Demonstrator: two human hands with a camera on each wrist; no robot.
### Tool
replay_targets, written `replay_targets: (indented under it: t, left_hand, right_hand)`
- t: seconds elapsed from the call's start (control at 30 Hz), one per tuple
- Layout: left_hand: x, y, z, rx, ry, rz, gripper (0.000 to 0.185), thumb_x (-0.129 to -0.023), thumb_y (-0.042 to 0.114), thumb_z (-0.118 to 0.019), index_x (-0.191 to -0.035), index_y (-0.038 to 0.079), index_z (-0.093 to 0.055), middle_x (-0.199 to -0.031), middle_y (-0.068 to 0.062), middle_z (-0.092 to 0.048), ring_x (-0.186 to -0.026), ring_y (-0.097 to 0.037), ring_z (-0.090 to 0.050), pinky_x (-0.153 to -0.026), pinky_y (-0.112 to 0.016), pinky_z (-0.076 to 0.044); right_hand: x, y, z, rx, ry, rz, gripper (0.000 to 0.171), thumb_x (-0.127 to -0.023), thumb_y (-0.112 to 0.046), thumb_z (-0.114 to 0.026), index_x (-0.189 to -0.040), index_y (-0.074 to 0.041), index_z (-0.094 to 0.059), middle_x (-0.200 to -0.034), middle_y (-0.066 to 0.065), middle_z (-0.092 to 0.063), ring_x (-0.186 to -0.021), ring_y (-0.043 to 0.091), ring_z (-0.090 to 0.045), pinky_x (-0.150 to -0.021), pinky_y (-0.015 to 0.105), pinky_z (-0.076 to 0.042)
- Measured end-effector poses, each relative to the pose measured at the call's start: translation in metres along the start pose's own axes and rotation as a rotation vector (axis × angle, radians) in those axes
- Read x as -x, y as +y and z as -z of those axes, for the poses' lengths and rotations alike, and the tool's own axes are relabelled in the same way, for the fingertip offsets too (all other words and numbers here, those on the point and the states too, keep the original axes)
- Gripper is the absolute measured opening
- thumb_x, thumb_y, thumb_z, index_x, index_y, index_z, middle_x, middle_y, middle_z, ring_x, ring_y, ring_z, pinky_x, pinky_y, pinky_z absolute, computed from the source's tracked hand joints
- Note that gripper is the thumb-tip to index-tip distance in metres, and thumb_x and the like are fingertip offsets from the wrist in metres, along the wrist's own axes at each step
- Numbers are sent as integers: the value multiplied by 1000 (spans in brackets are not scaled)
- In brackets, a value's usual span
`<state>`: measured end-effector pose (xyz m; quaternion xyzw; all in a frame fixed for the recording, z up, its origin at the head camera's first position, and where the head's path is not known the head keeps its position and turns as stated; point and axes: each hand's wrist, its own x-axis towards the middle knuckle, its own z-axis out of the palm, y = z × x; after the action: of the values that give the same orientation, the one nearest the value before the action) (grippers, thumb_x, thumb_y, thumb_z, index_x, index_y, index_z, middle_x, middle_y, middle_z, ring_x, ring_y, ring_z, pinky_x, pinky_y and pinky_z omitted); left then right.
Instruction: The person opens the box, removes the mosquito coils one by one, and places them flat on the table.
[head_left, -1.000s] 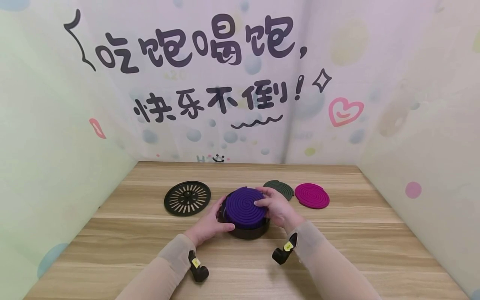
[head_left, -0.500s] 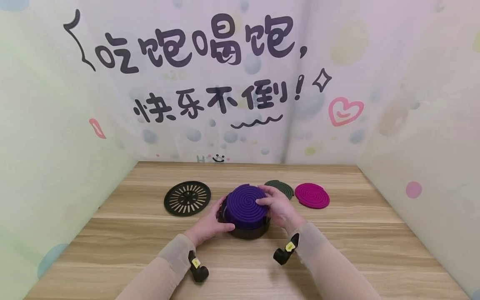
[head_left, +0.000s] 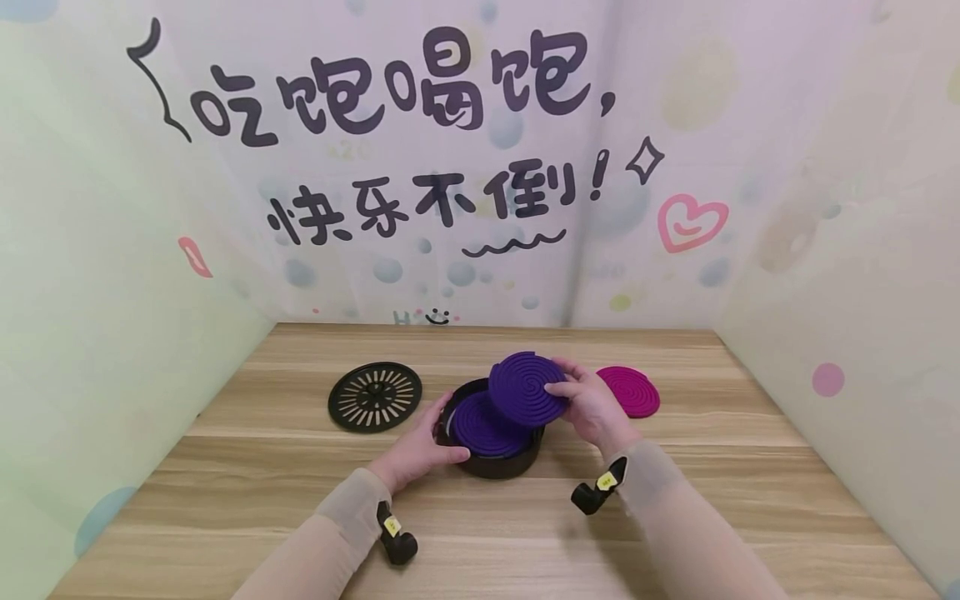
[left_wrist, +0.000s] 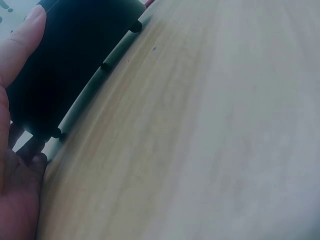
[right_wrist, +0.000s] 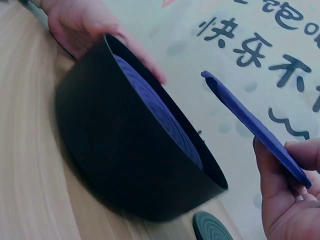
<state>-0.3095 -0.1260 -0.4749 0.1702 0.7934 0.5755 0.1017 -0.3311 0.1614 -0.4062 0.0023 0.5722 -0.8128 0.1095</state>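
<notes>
A purple mosquito coil is pinched at its right edge between the thumb and fingers of my right hand. It is tilted above the right side of a round black mosquito-coil box, and in the right wrist view this coil hangs apart from the box. Inside the box lies another purple coil, partly hidden by the lifted one. My left hand grips the box's left side, thumb at the front. In the left wrist view the box's dark wall and small feet show above the wood.
A black slotted lid lies on the wooden table left of the box. To the right lies a magenta coil, partly behind my right hand. A dark green coil shows only in the right wrist view. Walls border the table.
My right hand has lifted the purple coil up and right off the box, uncovering another purple coil inside. It now hides the green coil. My left hand stays put.
</notes>
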Motion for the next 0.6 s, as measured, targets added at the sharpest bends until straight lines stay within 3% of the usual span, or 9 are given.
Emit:
replay_targets:
  t: [0.13, 0.27, 0.6]
  left_hand:
    - [1, 0, 0, -5, 6, 5, 110, -73, 27, -85, -155, 15, -13, -154, -20, -20, -135, -34, -33, -110, -49, -27]
    - [1, 0, 0, -8, 7, 6, 110, -73, 28, -85, -155, 15, -13, -154, -20, -21, -135, -34, -34, -110, -49, -27]
    - [2, 2, 0, -26, 7, 1, 110, -72, 29, -85, -155, 15, -14, -155, -20, -18, -137, -36, -31, -110, -50, -26]
  right_hand:
    - [-1, -5, 15, -13, 14, 19, 57, -90, 10, -51, -142, -2, -30, -105, 0, -63, -84, 10, -66, -73, 26, -55]
    - [-2, -8, 32, -33, 41, 32, 49, -91, 11, -51, -135, -4, -36, -101, -1, -64, -83, 9, -66, -73, 26, -55]
    - [6, -15, 73, -160, 197, 31, 51, -92, 13, -48, -136, -9, -34, -117, 1, -48, -88, 9, -63, -76, 25, -54]
